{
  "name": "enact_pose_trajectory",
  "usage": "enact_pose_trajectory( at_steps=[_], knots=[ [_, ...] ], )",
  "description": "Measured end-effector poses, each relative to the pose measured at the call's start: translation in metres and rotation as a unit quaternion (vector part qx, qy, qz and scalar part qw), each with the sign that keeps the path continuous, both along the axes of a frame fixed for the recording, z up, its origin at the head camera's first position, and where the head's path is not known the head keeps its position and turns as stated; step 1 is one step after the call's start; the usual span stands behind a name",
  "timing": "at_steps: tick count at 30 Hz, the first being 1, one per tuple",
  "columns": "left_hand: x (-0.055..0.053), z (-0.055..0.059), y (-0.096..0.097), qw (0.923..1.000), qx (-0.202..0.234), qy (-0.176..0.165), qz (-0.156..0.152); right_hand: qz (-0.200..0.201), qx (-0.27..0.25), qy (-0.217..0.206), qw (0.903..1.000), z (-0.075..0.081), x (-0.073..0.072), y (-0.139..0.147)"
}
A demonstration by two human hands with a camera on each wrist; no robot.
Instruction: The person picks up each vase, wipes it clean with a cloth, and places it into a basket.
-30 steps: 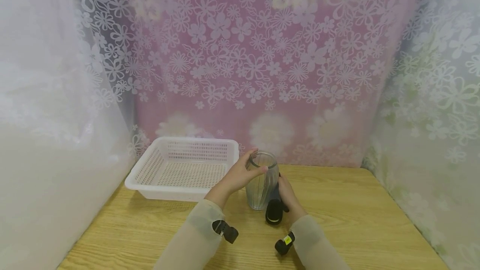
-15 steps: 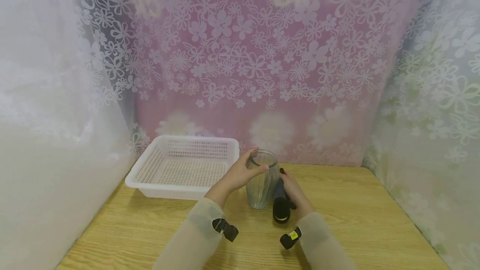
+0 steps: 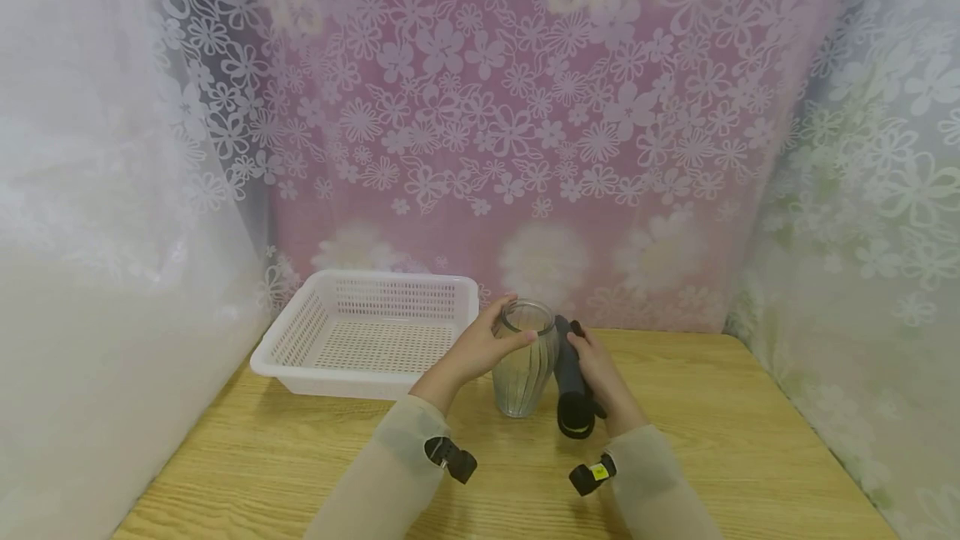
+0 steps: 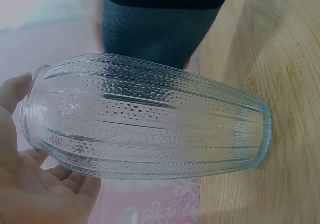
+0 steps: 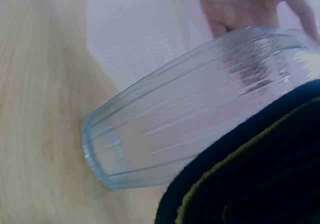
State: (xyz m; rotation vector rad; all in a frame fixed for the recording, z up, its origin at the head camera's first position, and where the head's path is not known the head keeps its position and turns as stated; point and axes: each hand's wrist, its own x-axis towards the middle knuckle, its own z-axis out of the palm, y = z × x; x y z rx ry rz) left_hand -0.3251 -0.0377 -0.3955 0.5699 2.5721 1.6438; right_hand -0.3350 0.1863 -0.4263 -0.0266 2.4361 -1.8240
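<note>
A clear ribbed glass vase (image 3: pixel 519 386) stands upright on the table. My left hand (image 3: pixel 474 350) grips it round the neck, thumb at the near side of the rim and fingers on the far left. Just right of the vase, my right hand (image 3: pixel 602 369) holds a folded dark grey cloth (image 3: pixel 570 377) with a black edge and a yellow stitched line. In the left wrist view the cloth (image 4: pixel 150 31) is beside the vase's side (image 4: pixel 160 129); whether they touch I cannot tell. The right wrist view has the cloth (image 5: pixel 265 174) partly covering the vase (image 5: pixel 160 124).
A white perforated plastic basket (image 3: pixel 300 386) sits at the back left of the wooden table (image 3: pixel 712 440), left of the vase. Behind the table hangs a pink flowered curtain (image 3: pixel 480 148), with pale sheets at both sides.
My right hand has moved to the right and slightly away from me with the cloth, which now overlaps the vase less. My left hand and the vase stay in place.
</note>
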Motion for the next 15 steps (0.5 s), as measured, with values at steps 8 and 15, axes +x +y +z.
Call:
enact_pose_trajectory(
  at_steps=[8, 15],
  knots=[
    [0.001, -0.001, 0.000, 1.0000, 0.004, -0.007, -0.003, -0.015, -0.002, 0.014, 0.9998, 0.024, 0.012, 0.000],
    [0.003, 0.001, -0.001, 0.9999, 0.009, -0.011, -0.003, -0.028, -0.028, 0.049, 0.9980, 0.039, 0.022, -0.004]
  ],
)
